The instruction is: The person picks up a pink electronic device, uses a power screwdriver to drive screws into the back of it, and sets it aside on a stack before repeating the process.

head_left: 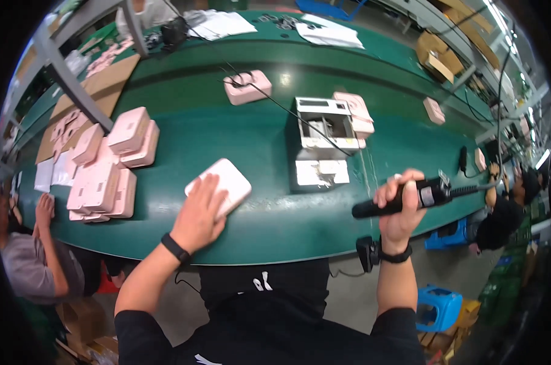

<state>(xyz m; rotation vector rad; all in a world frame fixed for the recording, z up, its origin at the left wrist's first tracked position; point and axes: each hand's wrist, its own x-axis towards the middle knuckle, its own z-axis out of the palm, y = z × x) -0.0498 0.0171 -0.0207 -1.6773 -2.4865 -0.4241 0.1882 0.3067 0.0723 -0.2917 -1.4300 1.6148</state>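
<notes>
A pale pink, nearly white rounded plastic housing [234, 182] lies on the green bench top in front of me. My left hand [199, 210] rests on it with the fingers stretched across its upper face and the thumb by its near edge. To the right, my right hand [402, 201] is wrapped round a black electric screwdriver [376, 210], raised above the bench's front edge. The tool lies roughly sideways, with its cord leading off to the right. Between the hands and farther back stands an open-topped metal-and-black box [327, 131], its inside partly visible.
Pink housings [99, 185] are stacked at the left. Another pink housing [248, 88] with a black cable sits at the back, and one [356, 115] stands beside the metal box. A dark cable hangs across the view. People sit at both sides; a blue stool [438, 309] is behind right.
</notes>
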